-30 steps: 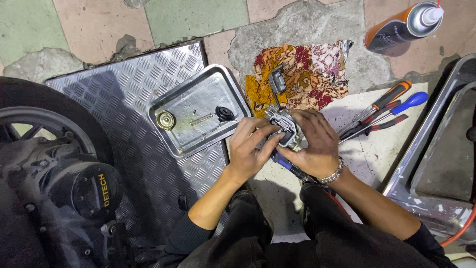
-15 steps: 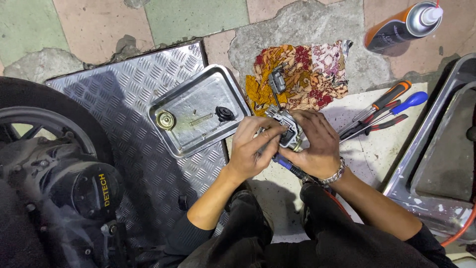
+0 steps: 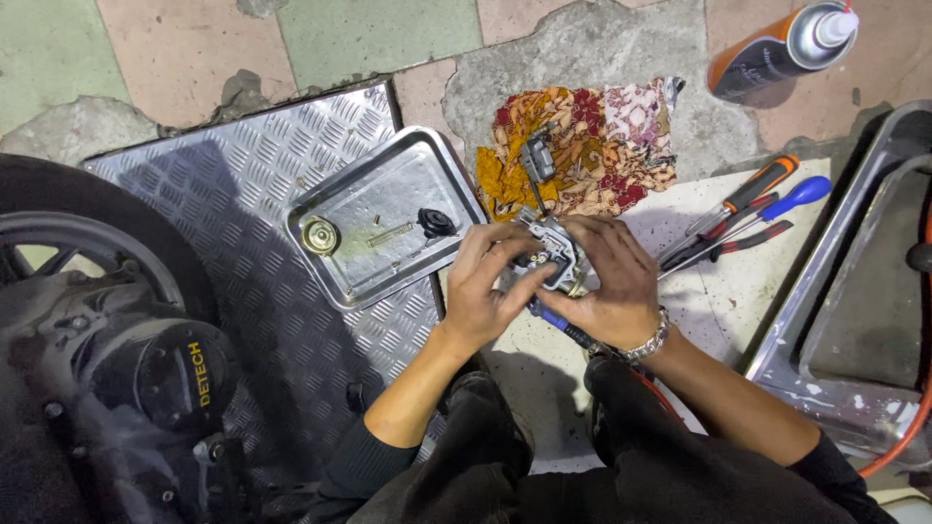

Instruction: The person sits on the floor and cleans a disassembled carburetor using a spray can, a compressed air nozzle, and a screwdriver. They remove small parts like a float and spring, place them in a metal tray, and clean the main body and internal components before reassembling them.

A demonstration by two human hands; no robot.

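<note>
Both my hands hold a small grey metal carburetor [image 3: 553,254] above the floor, just right of a metal tray. My left hand [image 3: 490,286] grips its left side, thumb and fingers on the body. My right hand [image 3: 607,281], with a metal bracelet at the wrist, cups it from the right. A blue-handled tool [image 3: 561,325] pokes out beneath my hands. The metal tray [image 3: 361,194] holds a brass round part [image 3: 319,236], a spring [image 3: 390,233] and a black round part [image 3: 436,221].
A patterned rag [image 3: 602,141] with a small dark part on it lies beyond my hands. Screwdrivers and pliers [image 3: 743,213] lie to the right. A spray can [image 3: 782,49] lies top right. A motorcycle wheel [image 3: 87,320] stands left on a checker plate [image 3: 223,175]. A grey tub [image 3: 864,291] sits right.
My hands shift slightly on the carburetor, fingers of the left hand adjusting their hold. Everything else stays where it was.
</note>
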